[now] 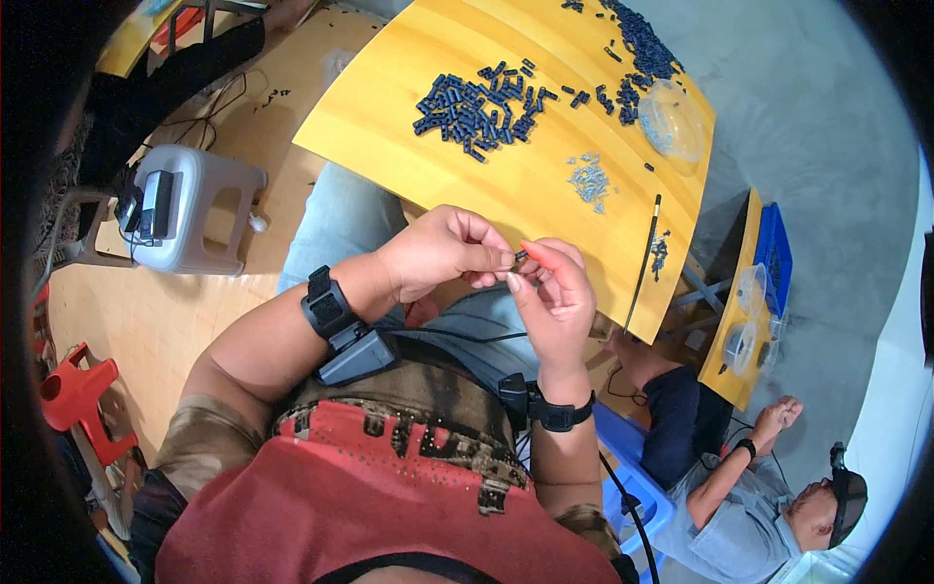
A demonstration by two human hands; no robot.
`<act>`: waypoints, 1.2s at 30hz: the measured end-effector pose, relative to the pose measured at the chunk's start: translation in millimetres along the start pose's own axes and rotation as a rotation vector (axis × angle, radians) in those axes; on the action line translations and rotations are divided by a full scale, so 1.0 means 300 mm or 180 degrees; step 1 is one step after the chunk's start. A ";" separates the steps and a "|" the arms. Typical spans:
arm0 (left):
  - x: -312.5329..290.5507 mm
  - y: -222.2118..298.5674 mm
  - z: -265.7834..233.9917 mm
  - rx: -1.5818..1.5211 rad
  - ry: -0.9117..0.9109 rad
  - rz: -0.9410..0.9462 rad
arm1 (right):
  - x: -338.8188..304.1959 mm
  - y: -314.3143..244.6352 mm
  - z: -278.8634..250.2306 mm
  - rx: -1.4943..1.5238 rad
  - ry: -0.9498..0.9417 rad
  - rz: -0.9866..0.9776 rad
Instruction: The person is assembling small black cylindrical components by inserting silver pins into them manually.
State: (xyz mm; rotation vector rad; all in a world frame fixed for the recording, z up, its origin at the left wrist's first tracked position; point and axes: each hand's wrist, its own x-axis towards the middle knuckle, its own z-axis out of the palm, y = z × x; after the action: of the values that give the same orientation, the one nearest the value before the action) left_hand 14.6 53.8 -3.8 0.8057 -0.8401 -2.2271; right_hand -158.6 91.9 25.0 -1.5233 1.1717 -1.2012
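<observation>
**Two hands pinch a small dark part above a yellow counter**

While the person sits over their own lap, the left hand (pixel 438 255) and the right hand (pixel 556 297) meet just short of the near edge of the yellow counter (pixel 389 107). The fingers (pixel 486 255) of the left hand are drawn narrow, closed on a small dark part (pixel 520 257), and the right hand's thumb and forefinger close on the same part from the other side, so both hands hold it between them. Each wrist carries a black strap with a small black box.

Beyond the fingers, well apart from them, a heap of dark blue pieces (pixel 477 105) lies near the middle of the counter. Farther off and to the right of the fingers, a second heap of dark pieces (pixel 637 44) runs toward the far edge, just beside a clear plastic bag (pixel 671 122). Nearer to the fingers, a little pile of small grey pieces (pixel 590 180) rests on the bare wood, and a thin black rod (pixel 644 261) lies just to the right of the right hand along the counter's edge.

The counter is smooth, glossy yellow wood. The floor to the left is pale wood, where a grey plastic stool (pixel 204 209) stands well to the left of the fingers, with a red stool (pixel 78 394) lower down. To the right the floor is grey concrete. There another person (pixel 759 487) sits at a second yellow counter (pixel 735 321) beside a blue crate (pixel 773 253).
</observation>
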 end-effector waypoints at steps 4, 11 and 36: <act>-0.009 0.023 0.014 -0.0192 -0.0054 -0.0268 | -0.009 0.006 0.001 -0.0246 -0.0039 -0.0222; -0.011 -0.001 0.029 -0.0322 -0.0044 -0.0507 | -0.020 0.025 -0.017 -0.0495 -0.0052 -0.0384; -0.094 -0.041 0.073 0.0421 0.0060 -0.0056 | -0.081 0.000 -0.029 -0.0167 0.0072 0.0176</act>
State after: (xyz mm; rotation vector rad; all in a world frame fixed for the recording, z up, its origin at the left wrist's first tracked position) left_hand 12.5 89.0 9.8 0.8975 -0.9830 -2.1937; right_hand -169.7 115.1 22.0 -1.5098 1.2612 -1.1621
